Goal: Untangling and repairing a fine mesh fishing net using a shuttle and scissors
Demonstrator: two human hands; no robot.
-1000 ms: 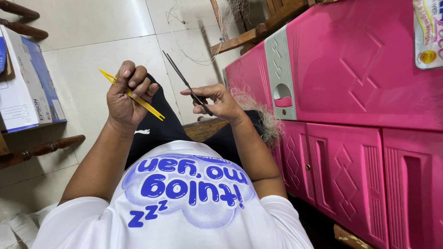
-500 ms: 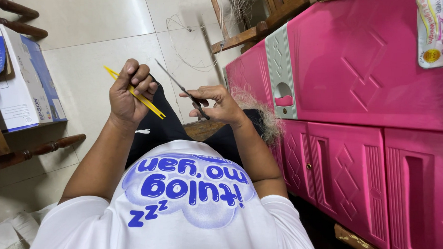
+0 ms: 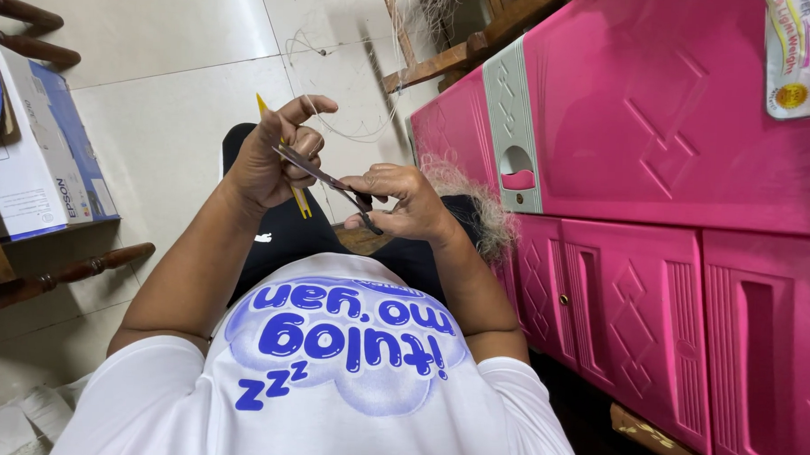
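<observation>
My left hand is raised in front of me and grips thin yellow strips that stick out above and below the fist. A fine pale thread loops up from its fingers. My right hand holds dark scissors by the handles. The blades point left and reach the fingers of my left hand. Both hands hover over my lap, above black shorts and a white printed shirt.
A pink plastic cabinet with a grey drawer stands close on the right. A white and blue cardboard box sits at the left beside dark wooden furniture legs. Pale floor tiles lie ahead. A tuft of pale fibres rests by my right knee.
The scissors have swung down and left until the blades meet my left hand. My left hand has turned and opened its index finger, and the yellow strips now stand more upright.
</observation>
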